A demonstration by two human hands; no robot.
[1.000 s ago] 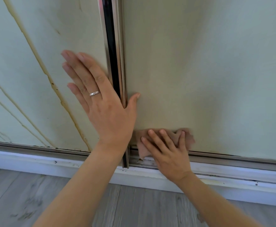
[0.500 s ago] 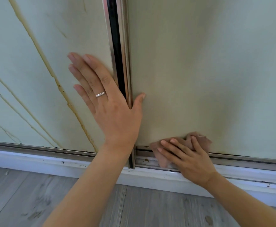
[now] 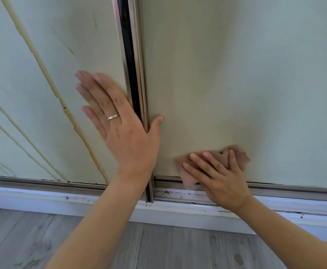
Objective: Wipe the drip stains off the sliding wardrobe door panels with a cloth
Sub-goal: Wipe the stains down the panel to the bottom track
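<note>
Two pale green sliding door panels fill the view, the left panel and the right panel, split by a shiny metal frame. Brownish drip stains run diagonally down the left panel. My left hand lies flat and spread across the frame, its thumb on the right panel, a ring on one finger. My right hand presses a crumpled pinkish-brown cloth against the bottom of the right panel, fingers spread over it. The cloth's lower edge overlaps the bottom rail.
A metal bottom track runs along under both panels, with dark grime specks in it. Below it is a white scuffed skirting, then grey wood-look flooring.
My right hand slid the cloth rightwards along the bottom of the right panel, then back slightly left. My left hand stays flat on the frame.
</note>
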